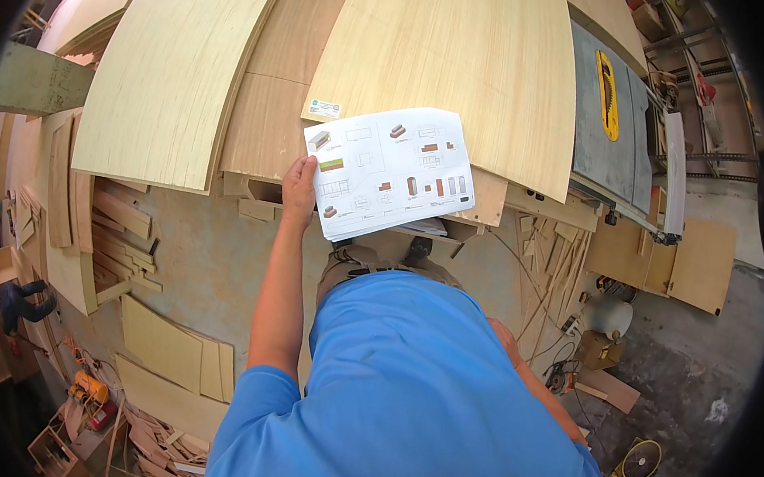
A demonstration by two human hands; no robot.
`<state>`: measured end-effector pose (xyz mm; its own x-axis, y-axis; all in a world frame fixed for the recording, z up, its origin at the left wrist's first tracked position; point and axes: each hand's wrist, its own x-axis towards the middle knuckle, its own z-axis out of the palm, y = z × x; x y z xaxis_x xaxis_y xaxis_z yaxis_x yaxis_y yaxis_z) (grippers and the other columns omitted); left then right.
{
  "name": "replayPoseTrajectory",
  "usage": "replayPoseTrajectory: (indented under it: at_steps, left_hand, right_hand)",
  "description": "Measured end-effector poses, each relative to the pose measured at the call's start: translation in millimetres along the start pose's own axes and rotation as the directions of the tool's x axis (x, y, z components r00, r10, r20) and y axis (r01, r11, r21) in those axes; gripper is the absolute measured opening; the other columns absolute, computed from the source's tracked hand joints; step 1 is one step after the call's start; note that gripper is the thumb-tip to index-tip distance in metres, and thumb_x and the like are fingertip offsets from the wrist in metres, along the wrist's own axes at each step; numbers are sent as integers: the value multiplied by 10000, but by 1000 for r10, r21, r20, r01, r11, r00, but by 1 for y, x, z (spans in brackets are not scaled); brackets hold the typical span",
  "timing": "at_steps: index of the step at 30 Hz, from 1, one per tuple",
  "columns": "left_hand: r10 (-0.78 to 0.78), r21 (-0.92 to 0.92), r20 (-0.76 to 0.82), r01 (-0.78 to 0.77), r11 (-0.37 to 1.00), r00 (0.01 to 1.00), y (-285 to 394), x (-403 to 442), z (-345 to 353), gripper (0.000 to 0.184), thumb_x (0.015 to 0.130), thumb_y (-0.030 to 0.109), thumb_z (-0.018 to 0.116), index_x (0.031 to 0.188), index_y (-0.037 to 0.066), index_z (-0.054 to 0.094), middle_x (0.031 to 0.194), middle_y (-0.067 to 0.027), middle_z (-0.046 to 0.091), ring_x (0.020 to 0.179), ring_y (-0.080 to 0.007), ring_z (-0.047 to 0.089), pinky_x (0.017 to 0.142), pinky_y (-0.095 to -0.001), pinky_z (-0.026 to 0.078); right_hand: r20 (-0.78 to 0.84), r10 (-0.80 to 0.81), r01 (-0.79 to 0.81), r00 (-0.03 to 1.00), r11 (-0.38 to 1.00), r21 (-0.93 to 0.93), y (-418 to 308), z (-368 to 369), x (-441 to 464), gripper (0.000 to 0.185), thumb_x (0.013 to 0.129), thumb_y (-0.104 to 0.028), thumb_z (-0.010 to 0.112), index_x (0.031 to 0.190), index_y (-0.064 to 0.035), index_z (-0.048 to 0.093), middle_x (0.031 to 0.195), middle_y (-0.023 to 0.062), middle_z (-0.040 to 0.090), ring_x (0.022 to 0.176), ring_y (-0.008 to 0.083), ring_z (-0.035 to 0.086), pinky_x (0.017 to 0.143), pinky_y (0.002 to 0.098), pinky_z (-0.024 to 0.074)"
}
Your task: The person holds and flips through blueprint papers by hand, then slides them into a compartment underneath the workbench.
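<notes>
My left hand [300,189] is closed on the left edge of a stack of printed drawing sheets [377,162], thumb on top. The upper page carries small coloured furniture pictures and line drawings. Beneath the sheets and beyond them lies a large pale plywood panel [463,67] with a small label [324,109] near its corner. My right hand [503,338] is by my right hip, mostly behind the blue shirt, so its fingers are hidden.
More plywood panels [170,68] lie to the left. A table saw [603,129] with a yellow blade insert stands at the right. Wood offcuts [123,224], cables and a fan [638,461] are on the floor. Another person [23,304] is at the far left.
</notes>
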<state>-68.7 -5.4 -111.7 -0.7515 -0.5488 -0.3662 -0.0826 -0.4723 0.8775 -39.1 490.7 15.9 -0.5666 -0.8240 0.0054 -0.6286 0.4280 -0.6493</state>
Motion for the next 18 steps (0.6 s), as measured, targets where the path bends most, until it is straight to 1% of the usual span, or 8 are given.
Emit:
replayPoseTrajectory:
  at_steps: [5,8,18]
  left_hand:
    - [13,24,-7,-13,1000,1000,0,0,0,321,1046,244,521,1177,-35,610,1016,-74,698,861,-107,659,763,-253,530]
    - [5,-3,-11,-5,1000,1000,1,-1,2,326,1047,246,521,1181,-39,608,1016,-74,699,860,-107,660,761,-250,531]
    - [6,18,-7,-6,1000,1000,1,-1,1,329,1047,251,523,1174,-40,608,1012,-76,699,854,-106,662,756,-246,530]
  right_hand:
    - [5,11,-10,1000,1000,-16,-1,-1,1,226,832,-51,626,1030,50,587,1077,206,649,931,357,672,809,409,569]
    - [8,25,-25,1000,1000,-5,-2,-1,1,223,830,-51,624,1027,49,592,1081,208,649,931,357,670,814,406,567]
    - [2,17,-17,1000,1000,-21,-4,-3,6,236,809,-59,633,1018,48,610,1069,204,652,935,355,669,814,407,567]
